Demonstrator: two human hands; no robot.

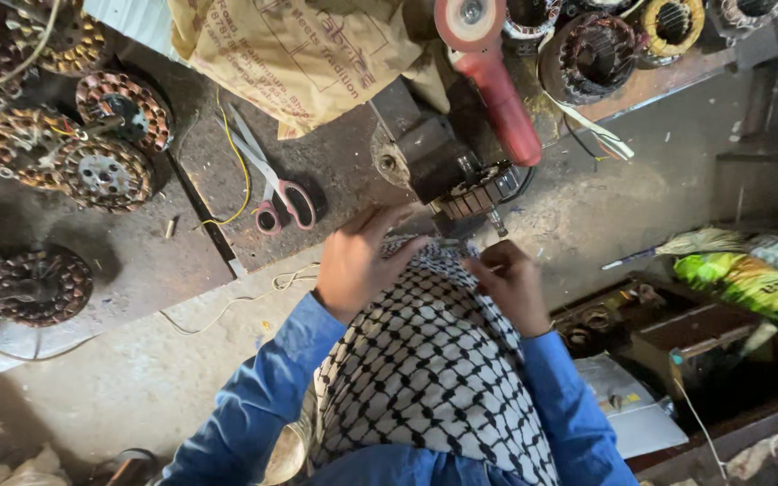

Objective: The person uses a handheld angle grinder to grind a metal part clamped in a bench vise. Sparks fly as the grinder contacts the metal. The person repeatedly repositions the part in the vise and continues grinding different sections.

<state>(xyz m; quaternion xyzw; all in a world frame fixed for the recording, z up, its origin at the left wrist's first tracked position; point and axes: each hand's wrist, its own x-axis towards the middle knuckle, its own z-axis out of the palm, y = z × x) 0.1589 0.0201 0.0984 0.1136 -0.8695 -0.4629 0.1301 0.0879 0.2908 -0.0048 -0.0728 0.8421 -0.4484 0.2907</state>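
both hands at small motor core, fingertips touching.

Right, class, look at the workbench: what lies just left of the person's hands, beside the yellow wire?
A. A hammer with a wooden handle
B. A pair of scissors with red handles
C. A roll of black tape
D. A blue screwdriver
B: the scissors with red handle loops lie on the dark bench, blades pointing up-left, next to the yellow wire and left of the left hand.
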